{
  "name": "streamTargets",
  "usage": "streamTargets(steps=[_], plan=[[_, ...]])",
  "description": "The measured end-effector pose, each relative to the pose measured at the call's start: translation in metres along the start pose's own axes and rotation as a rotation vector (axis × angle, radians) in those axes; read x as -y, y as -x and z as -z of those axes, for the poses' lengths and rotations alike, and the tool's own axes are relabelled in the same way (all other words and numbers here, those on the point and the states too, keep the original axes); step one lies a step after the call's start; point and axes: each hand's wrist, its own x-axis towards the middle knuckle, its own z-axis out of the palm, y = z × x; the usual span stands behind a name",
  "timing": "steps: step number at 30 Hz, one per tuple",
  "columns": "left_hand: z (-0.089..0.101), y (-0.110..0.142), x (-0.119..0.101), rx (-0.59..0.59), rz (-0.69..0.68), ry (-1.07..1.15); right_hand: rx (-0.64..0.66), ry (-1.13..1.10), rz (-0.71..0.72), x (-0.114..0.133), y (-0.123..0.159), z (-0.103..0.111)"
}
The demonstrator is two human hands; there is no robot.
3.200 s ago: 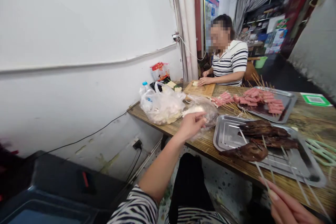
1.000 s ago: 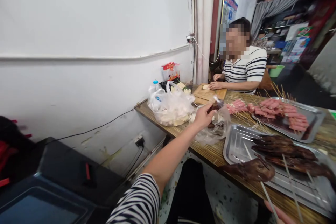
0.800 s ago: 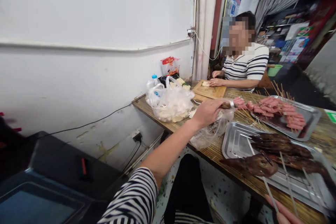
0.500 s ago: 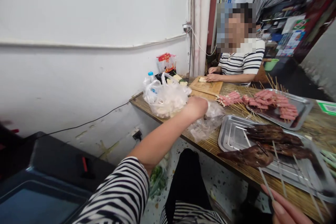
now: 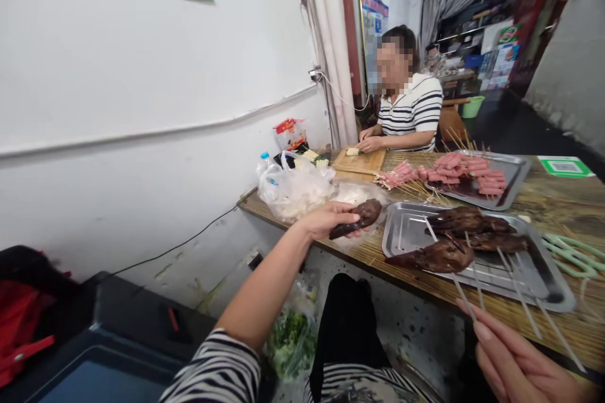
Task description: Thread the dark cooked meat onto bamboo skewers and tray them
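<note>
My left hand (image 5: 326,221) is closed around a dark brown braised duck head (image 5: 363,214), above the table's near edge beside the open plastic bag (image 5: 362,192). My right hand (image 5: 513,346), at the lower right, pinches the lower end of a pale skewer (image 5: 464,296). On that skewer is another dark duck head (image 5: 437,257), its narrow end pointing left, over the near side of a metal tray (image 5: 394,230). Several more dark skewered pieces (image 5: 472,221) lie in that tray, their sticks reaching over its near rim.
Pink skewers (image 5: 467,173) fill a second tray (image 5: 515,170) behind. Green-handled scissors (image 5: 574,255) lie at the right. White plastic bags (image 5: 300,186) stand by the wall. Across the table a person (image 5: 406,107) works at a cutting board (image 5: 362,160). Bagged greens (image 5: 290,337) sit on the floor.
My left hand has come out of the plastic bag, now holding a dark duck head, and moved back toward me. My right hand still holds its skewer. The view has shifted somewhat.
</note>
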Motion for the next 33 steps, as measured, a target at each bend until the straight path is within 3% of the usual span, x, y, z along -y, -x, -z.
streamTargets(steps=[2, 5, 12, 19, 33], plan=[[-0.023, -0.019, 0.01, 0.024, 0.011, 0.234, 0.003, -0.024, -0.007, -0.001, 0.004, 0.006], [-0.05, -0.045, 0.018, 0.092, 0.066, 0.373, 0.036, -0.02, -0.019, -0.001, 0.012, 0.014], [-0.075, -0.08, 0.021, 0.154, 0.162, 0.43, 0.033, 0.015, -0.039, 0.003, 0.02, 0.02], [-0.086, -0.097, 0.013, 0.195, 0.182, 0.437, -0.001, -0.028, -0.078, 0.009, 0.016, 0.025], [-0.079, -0.099, 0.015, 0.189, 0.15, 0.43, -0.008, 0.061, -0.042, 0.012, 0.016, 0.019]])
